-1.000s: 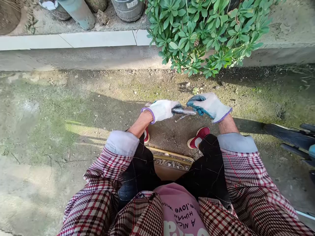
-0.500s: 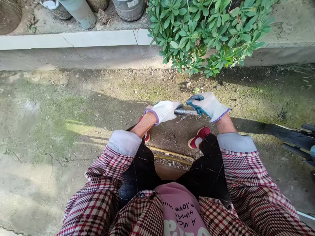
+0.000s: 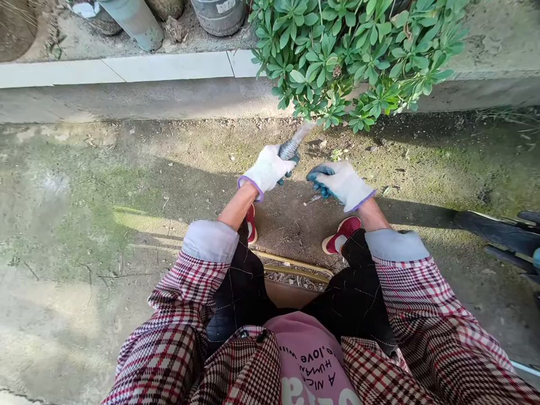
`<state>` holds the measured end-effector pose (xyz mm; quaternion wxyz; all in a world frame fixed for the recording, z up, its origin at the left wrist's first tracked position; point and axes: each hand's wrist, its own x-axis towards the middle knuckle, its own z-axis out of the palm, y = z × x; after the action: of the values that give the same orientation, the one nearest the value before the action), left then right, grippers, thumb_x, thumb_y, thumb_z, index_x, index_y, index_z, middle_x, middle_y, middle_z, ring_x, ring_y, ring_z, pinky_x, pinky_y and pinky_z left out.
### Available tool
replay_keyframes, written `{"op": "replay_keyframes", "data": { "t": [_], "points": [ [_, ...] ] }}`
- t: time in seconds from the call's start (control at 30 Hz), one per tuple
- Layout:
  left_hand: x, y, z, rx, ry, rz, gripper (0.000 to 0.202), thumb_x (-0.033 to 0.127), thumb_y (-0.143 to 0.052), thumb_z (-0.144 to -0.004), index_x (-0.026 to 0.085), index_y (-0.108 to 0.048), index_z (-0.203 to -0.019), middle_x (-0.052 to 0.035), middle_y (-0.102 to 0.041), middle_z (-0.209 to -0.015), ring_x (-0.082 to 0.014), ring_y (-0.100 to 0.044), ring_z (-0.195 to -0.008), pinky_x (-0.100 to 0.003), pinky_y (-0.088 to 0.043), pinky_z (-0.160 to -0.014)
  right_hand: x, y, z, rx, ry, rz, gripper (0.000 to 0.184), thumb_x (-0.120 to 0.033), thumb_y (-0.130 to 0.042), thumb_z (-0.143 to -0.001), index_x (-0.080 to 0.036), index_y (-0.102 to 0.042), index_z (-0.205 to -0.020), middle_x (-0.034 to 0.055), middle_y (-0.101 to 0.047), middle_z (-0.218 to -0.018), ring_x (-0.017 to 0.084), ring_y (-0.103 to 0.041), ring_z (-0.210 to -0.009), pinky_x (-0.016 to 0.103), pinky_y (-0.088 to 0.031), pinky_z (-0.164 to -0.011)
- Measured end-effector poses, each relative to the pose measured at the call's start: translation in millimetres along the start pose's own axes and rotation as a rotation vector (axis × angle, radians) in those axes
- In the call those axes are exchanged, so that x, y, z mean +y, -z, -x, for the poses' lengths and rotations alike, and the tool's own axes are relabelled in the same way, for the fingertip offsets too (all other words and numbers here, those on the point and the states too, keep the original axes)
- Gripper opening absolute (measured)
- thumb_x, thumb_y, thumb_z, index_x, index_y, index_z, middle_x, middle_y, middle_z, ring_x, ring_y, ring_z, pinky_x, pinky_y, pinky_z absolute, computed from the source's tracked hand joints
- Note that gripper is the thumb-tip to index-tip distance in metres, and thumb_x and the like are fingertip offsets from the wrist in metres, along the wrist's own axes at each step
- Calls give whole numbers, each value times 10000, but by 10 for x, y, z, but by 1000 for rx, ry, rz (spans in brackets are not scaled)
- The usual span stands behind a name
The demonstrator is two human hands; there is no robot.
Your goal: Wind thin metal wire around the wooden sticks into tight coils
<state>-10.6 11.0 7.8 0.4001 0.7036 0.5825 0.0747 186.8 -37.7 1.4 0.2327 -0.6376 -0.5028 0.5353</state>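
Note:
My left hand [image 3: 270,166], in a white glove with a blue-green coated palm, is wrapped around a short tool with a dark, wire-wrapped-looking handle [image 3: 289,149]. Its pale end [image 3: 304,130] points up and away to the right, smeared by motion, so its exact kind is unclear. To the right, my right hand [image 3: 335,181] wears a matching glove. Its fingers are curled together; whatever they hold, if anything, is hidden. Just below that hand a small thin stick-like piece [image 3: 313,199] shows against the ground.
A leafy green shrub [image 3: 358,56] overhangs the raised white-tiled ledge [image 3: 169,68] in front. Pots [image 3: 219,14] stand on the ledge at left. My red shoes [image 3: 342,233] are on the mossy ground. A dark wheeled object [image 3: 498,230] juts in from the right.
My left hand has swung the tool from lying level between both hands to pointing up and away. My right hand has come off its end and shifted slightly left.

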Motion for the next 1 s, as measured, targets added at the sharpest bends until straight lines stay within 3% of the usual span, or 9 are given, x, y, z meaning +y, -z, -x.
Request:
{"op": "replay_keyframes", "data": {
  "t": [0.13,0.23,0.33,0.47,0.6,0.7,0.77,0.87,1.0],
  "points": [
    [-135,-38,-16,20,26,-241,225,223,-591,-977,150,-734,-1133,-121,-751,-964,-222,-708,-880,-342,-560,-833,-54,-85,154,-133,109,286,157,-320,-693,-867,-226,-752,-755,-18,-681,-584,134,-578,-517,249,-434,-486],
    [-114,-227,80,-126,-67,-534,288,185,-515,-999,155,-762,-1145,-146,-763,-988,-277,-737,-1002,-376,-551,-899,-45,13,182,-141,164,437,180,-318,-682,-881,-230,-770,-751,-14,-678,-587,159,-599,-574,280,-441,-563],
    [-16,-372,179,-243,-197,-647,333,178,-480,-1009,146,-770,-1171,-171,-773,-1022,-305,-748,-1052,-377,-543,-901,7,197,98,-57,203,504,142,-272,-704,-861,-243,-775,-741,-2,-716,-660,180,-625,-651,293,-452,-618],
    [55,-289,200,-309,-262,-553,268,241,-570,-961,185,-780,-1118,-113,-766,-925,-268,-740,-927,-338,-523,-803,78,376,-19,18,163,405,115,-251,-764,-832,-250,-767,-717,17,-732,-703,187,-622,-670,298,-480,-609],
    [68,-100,186,-251,-286,-149,169,292,-663,-899,165,-751,-968,-31,-693,-777,-166,-646,-718,-270,-468,-647,93,347,-29,-8,81,88,163,-369,-794,-846,-229,-758,-771,23,-722,-681,149,-577,-559,285,-492,-508],
    [117,-42,175,-168,-159,170,180,248,-654,-907,140,-723,-1033,-25,-680,-778,-123,-591,-636,-244,-465,-577,71,242,-15,22,50,-49,184,-395,-769,-857,-233,-732,-778,22,-718,-678,131,-560,-503,278,-504,-468],
    [141,-32,141,-85,-57,293,236,212,-622,-930,129,-697,-1138,-53,-713,-858,-114,-602,-643,-237,-492,-571,43,157,3,37,50,-10,132,-337,-731,-872,-225,-733,-803,17,-715,-681,131,-571,-506,270,-502,-471],
    [105,-20,53,6,25,238,284,212,-569,-983,136,-653,-1244,-101,-752,-1021,-127,-657,-729,-237,-539,-613,-26,19,73,-7,85,212,141,-287,-670,-922,-207,-731,-822,8,-708,-678,129,-585,-538,256,-481,-513],
    [-30,-51,-10,2,29,-136,243,225,-621,-962,163,-714,-1178,-116,-771,-1046,-218,-722,-914,-325,-581,-820,-142,-90,227,-133,205,541,214,-322,-625,-986,-220,-735,-834,1,-742,-716,139,-635,-621,245,-474,-581]
  ]
}}
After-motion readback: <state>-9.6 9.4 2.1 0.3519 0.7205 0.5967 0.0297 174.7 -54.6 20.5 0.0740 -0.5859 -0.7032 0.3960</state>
